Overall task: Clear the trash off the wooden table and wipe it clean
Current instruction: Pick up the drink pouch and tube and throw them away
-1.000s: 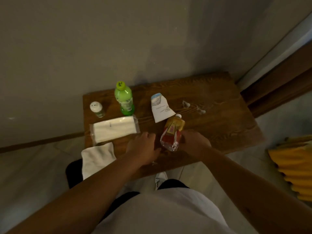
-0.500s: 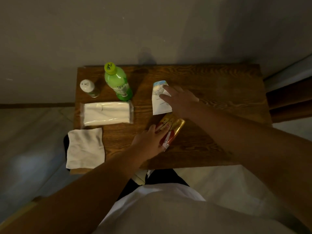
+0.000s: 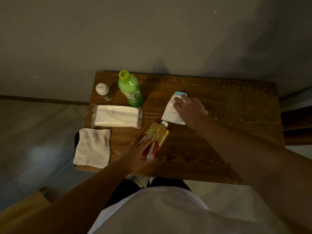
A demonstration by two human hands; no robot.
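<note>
Head view: your right hand [image 3: 189, 110] lies flat, hiding part of the white paper packet [image 3: 172, 112]; your left hand [image 3: 136, 154] grips the yellow-red drink pouch [image 3: 156, 139] near the wooden table [image 3: 219, 149] edge.

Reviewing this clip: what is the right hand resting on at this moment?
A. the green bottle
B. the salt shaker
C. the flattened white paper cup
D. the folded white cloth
C: the right hand lies flat over the flattened white paper cup, while the left hand is on the yellow-red pouch.

Bare forearms, no sleeves visible; white shirt [image 3: 157, 211]; dark trousers [image 3: 125, 188]; white shoes [image 3: 143, 180].
</note>
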